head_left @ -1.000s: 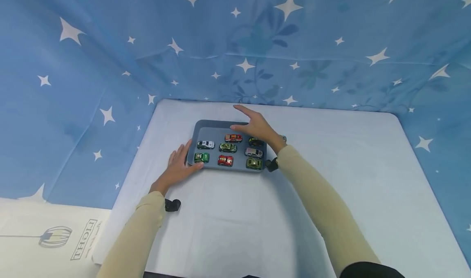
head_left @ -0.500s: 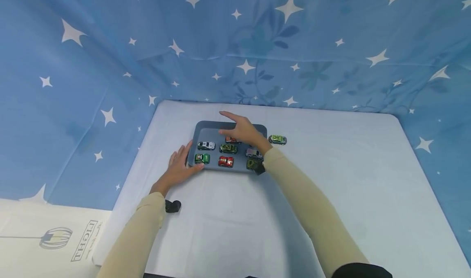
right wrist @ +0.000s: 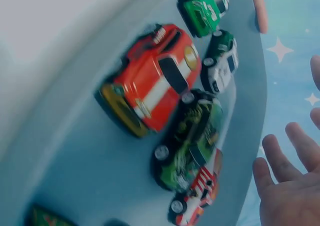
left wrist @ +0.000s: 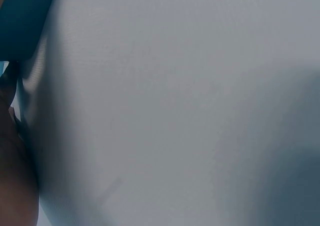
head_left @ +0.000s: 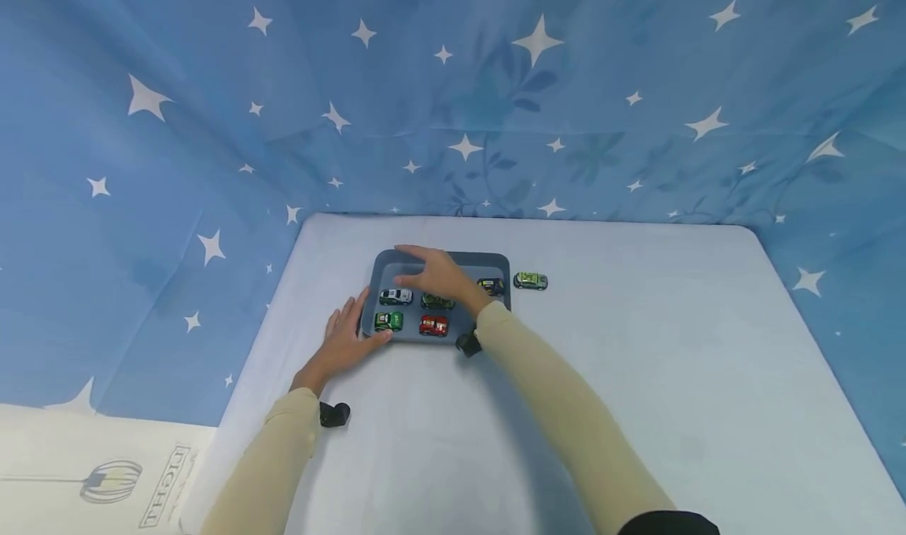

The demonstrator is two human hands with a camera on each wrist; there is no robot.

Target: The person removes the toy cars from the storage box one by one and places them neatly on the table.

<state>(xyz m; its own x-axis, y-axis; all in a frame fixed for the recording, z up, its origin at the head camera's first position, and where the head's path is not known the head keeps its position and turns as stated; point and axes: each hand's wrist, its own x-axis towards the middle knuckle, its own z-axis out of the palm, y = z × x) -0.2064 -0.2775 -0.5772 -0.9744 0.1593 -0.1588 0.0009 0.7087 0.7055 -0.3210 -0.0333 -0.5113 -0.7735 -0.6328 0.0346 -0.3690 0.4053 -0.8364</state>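
My left hand (head_left: 344, 340) lies flat on the table (head_left: 637, 378) with straight fingers pressed against the near left corner of the grey tray (head_left: 495, 260), bracing it and holding nothing. My right hand (head_left: 440, 277) hovers over the middle of the tray, fingers spread and relaxed, gripping nothing; in the right wrist view the fingertips (right wrist: 280, 156) hang clear above the toy cars.

The cars sit in rows inside the tray. The red car (right wrist: 150, 78) is at the near edge, the dark green car (right wrist: 192, 138) just behind it, and a red-and-white car (right wrist: 197, 196) beyond that, partly under my palm in the head view. A white-and-green car (head_left: 395, 296) and a bright green car (head_left: 388, 321) stand at the left side. One more green car (head_left: 530, 281) rests on the table, just beside the tray's far right corner.

I judge these cars light, rigid and smooth, and they look free to roll on their wheels, so a nudge would send one sliding. I would pinch one across its two sides, at the doors, from above.
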